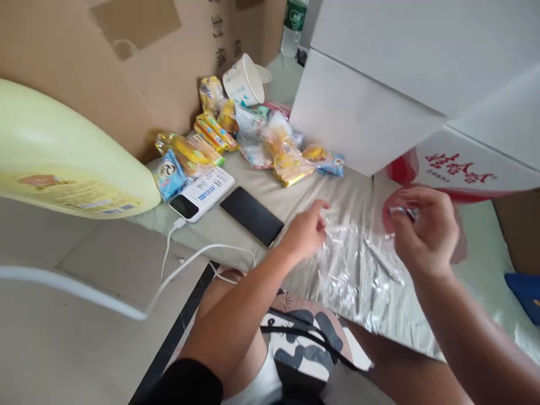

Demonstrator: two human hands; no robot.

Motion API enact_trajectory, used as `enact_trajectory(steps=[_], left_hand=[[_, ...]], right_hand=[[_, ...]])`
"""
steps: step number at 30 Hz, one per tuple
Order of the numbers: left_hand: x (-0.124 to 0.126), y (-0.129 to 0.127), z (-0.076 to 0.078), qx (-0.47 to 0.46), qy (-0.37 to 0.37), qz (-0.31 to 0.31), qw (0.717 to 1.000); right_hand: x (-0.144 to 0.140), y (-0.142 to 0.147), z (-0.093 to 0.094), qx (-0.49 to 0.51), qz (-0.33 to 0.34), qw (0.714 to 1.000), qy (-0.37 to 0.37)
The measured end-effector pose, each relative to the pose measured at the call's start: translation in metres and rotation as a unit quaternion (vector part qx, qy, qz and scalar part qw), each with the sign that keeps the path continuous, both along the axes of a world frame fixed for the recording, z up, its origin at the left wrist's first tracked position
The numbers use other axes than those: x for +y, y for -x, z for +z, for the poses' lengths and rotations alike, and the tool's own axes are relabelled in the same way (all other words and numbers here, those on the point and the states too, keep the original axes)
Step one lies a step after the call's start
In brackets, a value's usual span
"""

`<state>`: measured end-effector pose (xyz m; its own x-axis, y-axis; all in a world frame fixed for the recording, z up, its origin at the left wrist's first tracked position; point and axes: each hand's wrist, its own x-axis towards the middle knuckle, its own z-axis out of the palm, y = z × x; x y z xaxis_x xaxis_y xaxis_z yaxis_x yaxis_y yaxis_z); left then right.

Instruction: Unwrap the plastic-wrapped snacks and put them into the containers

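A crinkled clear plastic bag (343, 270) lies spread over the pale cloth between my hands. My left hand (306, 230) is closed at its upper left corner, thumb and index finger pinching the film. A slim white pen-like stick (383, 259) lies slanted on or inside the bag; I cannot tell which. To the right, my right hand (428, 230) is raised with its fingers curled together. Something small, shiny and partly dark shows between those fingers, mostly hidden. Left of my left hand lies a black phone (252, 215), screen up.
A white power bank (202, 194) with a white cable (169, 242) sits beside a large pale yellow bottle (76, 152). Behind are wrapped snacks (289, 160), a paper cup (243, 81) on its side and a water bottle (293, 28). Cardboard (160, 73) and white boxes (358, 107) border the back.
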<state>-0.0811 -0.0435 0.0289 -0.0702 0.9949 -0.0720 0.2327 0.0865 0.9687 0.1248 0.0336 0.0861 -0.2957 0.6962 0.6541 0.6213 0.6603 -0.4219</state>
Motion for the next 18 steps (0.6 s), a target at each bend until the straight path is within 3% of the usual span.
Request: enact_trajectory(steps=[3,5,8,11,13,15,18], left_hand=[[-0.008,0.000,0.002,0.061,-0.025,-0.071,0.995],[-0.011,0.003,0.002,0.067,-0.023,-0.091,0.993],[-0.012,0.011,0.000,0.054,-0.034,-0.087,0.994],[-0.012,0.019,-0.003,0.036,-0.047,-0.078,0.995],[-0.012,0.023,-0.004,0.021,-0.042,-0.076,0.996],[-0.011,0.025,-0.003,0.011,-0.036,-0.076,0.996],[-0.011,0.026,0.001,0.016,-0.030,-0.089,0.996]], right_hand=[[0.031,0.094,0.017,-0.077,0.163,0.982,-0.051],[0.059,0.166,0.020,-0.121,0.221,0.967,-0.020],[0.105,0.272,0.014,-0.204,0.224,0.951,0.066],[0.140,0.352,0.003,-0.264,0.150,0.942,0.143],[0.149,0.384,0.001,-0.294,0.118,0.930,0.186],[0.145,0.394,0.005,-0.287,0.109,0.932,0.193],[0.118,0.366,0.022,-0.232,0.125,0.957,0.120]])
